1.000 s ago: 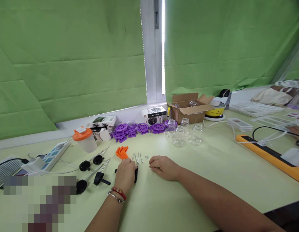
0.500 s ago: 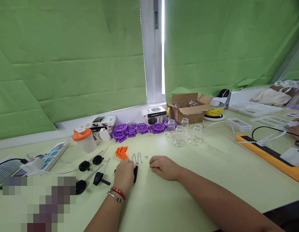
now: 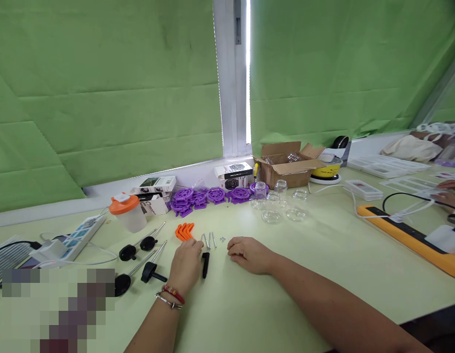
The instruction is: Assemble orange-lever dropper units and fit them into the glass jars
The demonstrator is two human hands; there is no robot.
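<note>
My left hand (image 3: pixel 186 261), with a red bracelet and a metal bangle at the wrist, is bent down over the table with its fingers closed; what is under them is hidden. Just right of it lies a short black handle (image 3: pixel 205 265). My right hand (image 3: pixel 251 254) rests on the table, fingers curled together, nothing seen in them. Between and beyond the hands are several thin metal rods (image 3: pixel 209 240), a few tiny metal pieces (image 3: pixel 222 239) and several orange bent parts (image 3: pixel 184 231). Black knobs on metal shafts (image 3: pixel 150 271) lie to the left.
Purple wheel-shaped parts (image 3: pixel 216 195) line the back beside white printed boxes (image 3: pixel 233 172). Clear glass jars (image 3: pixel 272 215) stand before an open cardboard box (image 3: pixel 289 177). An orange-lidded cup (image 3: pixel 134 220) and power strip (image 3: pixel 84 235) are left. Another person's hand (image 3: pixel 449 198) shows far right, near an orange power strip (image 3: pixel 407 240).
My left hand has shifted slightly left, uncovering more of the black handle on its right. The right hand has stayed in place.
</note>
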